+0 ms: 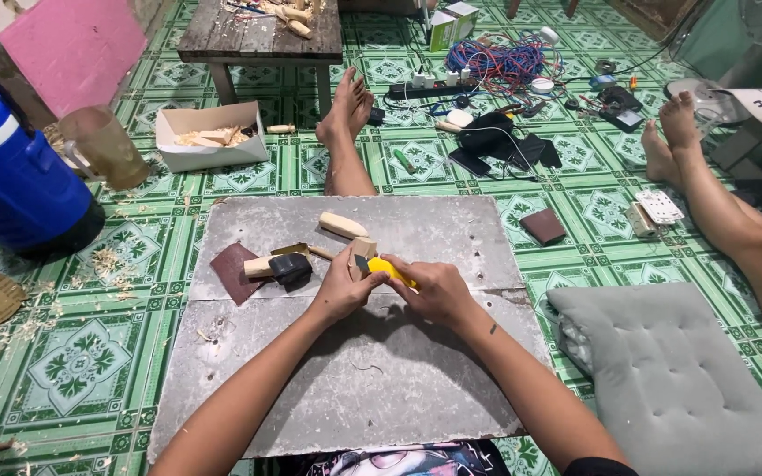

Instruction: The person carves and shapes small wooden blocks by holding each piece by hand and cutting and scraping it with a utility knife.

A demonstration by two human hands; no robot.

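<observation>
We look down from head height at two bare arms reaching forward over a grey board that lies on a green patterned tile floor. Our left hand is curled shut around a small pale wood block, whose top pokes up above the fingers. Our right hand is closed around a yellow utility knife; its dark tip points left and meets the block just beside the left thumb. The two hands touch at the middle of the board, near its far half. Just left of them on the board lie a short wooden piece, a black object resting against it, and a dark red sheet of sandpaper. A longer carved wooden piece lies a little farther away, apart from the hands. Off the board, to the right, a grey cushion sits on the floor, and another person's bare legs stretch alongside it. A second leg extends straight ahead beyond the board. To the left stand a blue cooler, a plastic jug and a white box of wood scraps. Farther back are a low wooden table and a tangle of coloured wires. Wood shavings are scattered across the tiles at left.
</observation>
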